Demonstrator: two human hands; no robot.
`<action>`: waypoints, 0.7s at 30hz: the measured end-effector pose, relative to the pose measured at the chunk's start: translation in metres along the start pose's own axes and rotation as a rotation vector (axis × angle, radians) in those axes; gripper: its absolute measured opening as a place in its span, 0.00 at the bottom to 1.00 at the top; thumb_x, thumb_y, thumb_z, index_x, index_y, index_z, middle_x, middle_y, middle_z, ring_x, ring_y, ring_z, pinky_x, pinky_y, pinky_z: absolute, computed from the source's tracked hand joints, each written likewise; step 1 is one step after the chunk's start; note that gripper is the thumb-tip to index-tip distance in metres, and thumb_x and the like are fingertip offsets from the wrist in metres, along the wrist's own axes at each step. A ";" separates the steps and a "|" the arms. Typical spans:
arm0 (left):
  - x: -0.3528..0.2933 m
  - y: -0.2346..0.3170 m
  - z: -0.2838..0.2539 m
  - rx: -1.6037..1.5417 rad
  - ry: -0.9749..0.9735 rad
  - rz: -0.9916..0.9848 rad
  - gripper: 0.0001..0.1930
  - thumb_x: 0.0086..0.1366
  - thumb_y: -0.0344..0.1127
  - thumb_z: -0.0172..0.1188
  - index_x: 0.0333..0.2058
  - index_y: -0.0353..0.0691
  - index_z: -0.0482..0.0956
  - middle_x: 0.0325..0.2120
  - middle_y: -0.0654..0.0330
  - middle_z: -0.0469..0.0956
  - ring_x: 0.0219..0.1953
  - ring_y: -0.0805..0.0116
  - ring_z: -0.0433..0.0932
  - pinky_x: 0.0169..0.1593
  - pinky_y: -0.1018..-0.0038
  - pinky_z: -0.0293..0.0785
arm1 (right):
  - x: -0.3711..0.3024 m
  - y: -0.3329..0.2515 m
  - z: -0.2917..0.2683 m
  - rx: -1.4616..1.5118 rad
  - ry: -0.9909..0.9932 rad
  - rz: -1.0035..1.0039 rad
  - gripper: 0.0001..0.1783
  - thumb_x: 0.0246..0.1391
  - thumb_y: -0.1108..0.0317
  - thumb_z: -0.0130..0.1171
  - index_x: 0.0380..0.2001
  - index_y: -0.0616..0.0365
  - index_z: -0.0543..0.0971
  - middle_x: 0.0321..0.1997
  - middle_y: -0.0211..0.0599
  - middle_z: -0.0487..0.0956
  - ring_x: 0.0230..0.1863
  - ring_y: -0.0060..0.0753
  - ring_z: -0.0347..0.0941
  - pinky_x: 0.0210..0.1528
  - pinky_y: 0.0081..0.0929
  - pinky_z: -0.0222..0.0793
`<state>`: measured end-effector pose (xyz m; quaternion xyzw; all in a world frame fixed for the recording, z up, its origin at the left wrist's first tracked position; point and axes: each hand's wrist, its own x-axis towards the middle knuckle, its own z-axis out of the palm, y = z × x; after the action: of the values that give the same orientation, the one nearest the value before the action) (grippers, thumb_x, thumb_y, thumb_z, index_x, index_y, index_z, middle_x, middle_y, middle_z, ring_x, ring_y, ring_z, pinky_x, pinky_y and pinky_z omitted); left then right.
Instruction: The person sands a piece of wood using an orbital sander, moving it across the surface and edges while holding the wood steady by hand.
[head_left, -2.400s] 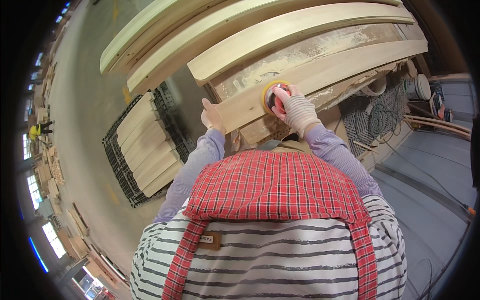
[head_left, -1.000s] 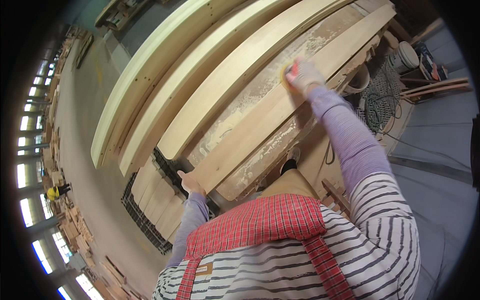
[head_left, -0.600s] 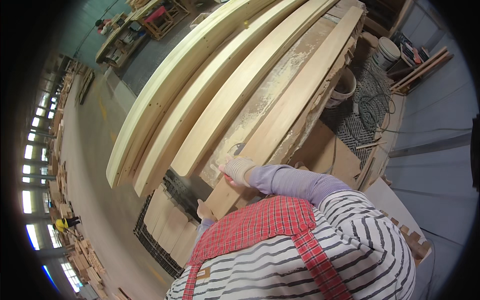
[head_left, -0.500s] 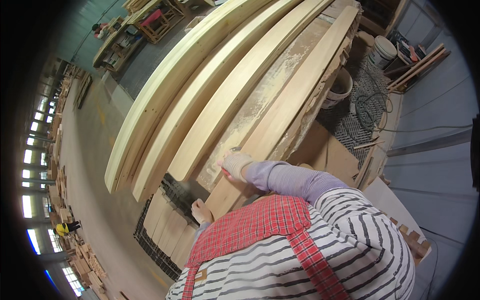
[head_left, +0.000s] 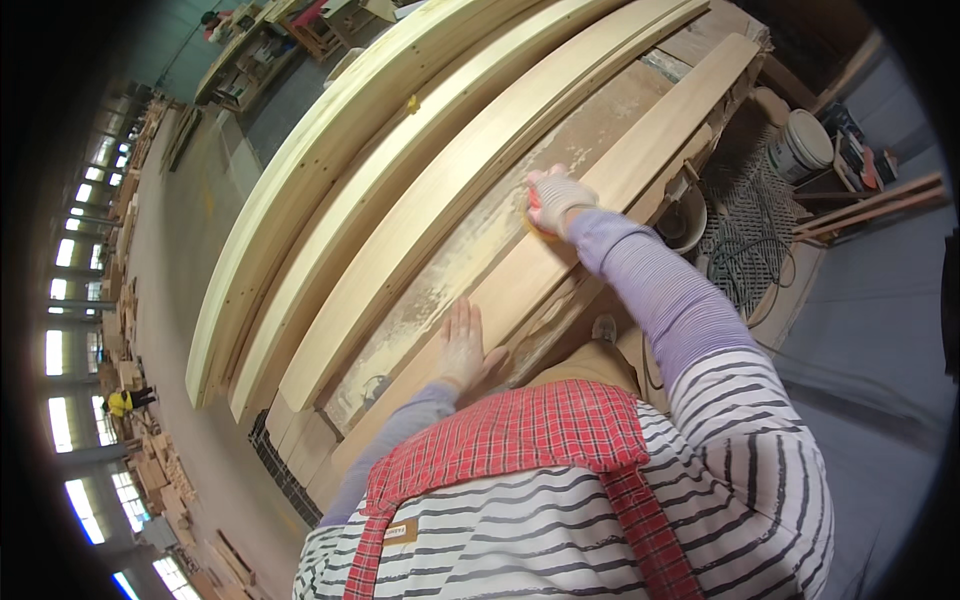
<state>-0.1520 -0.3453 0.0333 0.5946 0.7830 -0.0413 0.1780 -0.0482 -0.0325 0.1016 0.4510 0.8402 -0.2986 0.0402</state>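
Observation:
A long pale wooden board (head_left: 512, 280) lies slantwise along the near edge of a worn workbench (head_left: 450, 235). My left hand (head_left: 462, 350) rests flat on this board, its fingers spread and holding nothing. Farther along, my right hand (head_left: 562, 200), in a light glove with reddish fingertips, is closed and pressed down on the board. A thin yellow-orange edge (head_left: 541, 233) shows below it; the hand covers the rest, so I cannot make out its kind. Beyond the bench surface lie several curved, thick wooden pieces (head_left: 400, 225) side by side.
White buckets (head_left: 803, 145) and coiled cable (head_left: 750, 265) are at the right on a dark mat. Wooden strips (head_left: 870, 208) lean by the wall. More boards (head_left: 300, 450) sit below the bench's near left end. Far left, a person in yellow (head_left: 122, 402) is among stacked timber.
My right hand has slid away from me along the board. My left hand has come up from the near end and now lies flat on top. The view has shifted.

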 end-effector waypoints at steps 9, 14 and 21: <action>0.114 0.083 -0.022 0.060 -0.122 -0.025 0.57 0.56 0.65 0.61 0.67 0.27 0.44 0.68 0.30 0.39 0.71 0.34 0.39 0.70 0.46 0.37 | 0.129 0.194 -0.151 -0.132 0.263 0.243 0.27 0.54 0.55 0.62 0.57 0.40 0.68 0.61 0.49 0.64 0.57 0.56 0.71 0.57 0.48 0.69; 0.115 0.087 -0.025 0.053 -0.133 -0.068 0.57 0.52 0.63 0.65 0.68 0.33 0.47 0.68 0.32 0.43 0.71 0.38 0.43 0.70 0.46 0.40 | 0.159 0.225 -0.157 -0.121 0.390 0.220 0.25 0.55 0.58 0.59 0.56 0.43 0.68 0.56 0.50 0.68 0.53 0.56 0.72 0.54 0.48 0.70; 0.107 0.081 -0.027 -0.058 0.035 -0.028 0.54 0.51 0.60 0.67 0.68 0.38 0.51 0.67 0.38 0.48 0.69 0.39 0.49 0.68 0.45 0.47 | 0.058 0.081 -0.095 -0.233 0.137 0.014 0.15 0.54 0.57 0.55 0.45 0.41 0.73 0.51 0.48 0.70 0.47 0.54 0.76 0.49 0.49 0.72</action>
<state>-0.1065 -0.2169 0.0352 0.5787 0.7952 -0.0108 0.1807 -0.0001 0.0948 0.1222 0.4685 0.8666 -0.1674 0.0371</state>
